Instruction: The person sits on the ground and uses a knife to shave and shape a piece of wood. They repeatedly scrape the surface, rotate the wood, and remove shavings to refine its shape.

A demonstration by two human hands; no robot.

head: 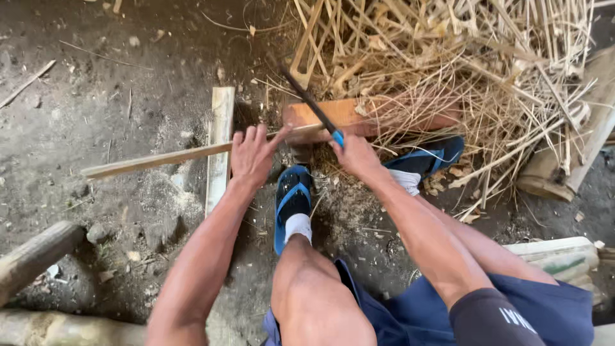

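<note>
Head cam, looking down at dirt floor (96,128).

- L hand (253,157), centre frame: fingers spread flat on top of a long bamboo strip (160,158), pressing it down. Not wrapped round it – grip released, palm-hold only.
- Strip runs from mid-left of frame rightwards, far end resting on a reddish wood block (333,114) at upper centre.
- R hand (355,157), just right of centre: grip clenched on blue handle of a dark-bladed knife (307,99). Blade angles up-left from hand, crossing over block; looks to meet strip near block, exact contact pt hard to tell.
- A pale flat board (221,141) lies upright in frame under strip, just left of L hand.
- Feet in blue sandals (291,205) w/ white socks, below block.
- Heap of dry bamboo slivers (461,57) fills upper right.
- Logs (35,256) at lower left.

Judgement: step in hand = cutting/splitting strip end on block, blade set at work pt. Next move calls for firm downward hold by L hand, fingers kept clear of blade line, controlled stroke by R.
</note>
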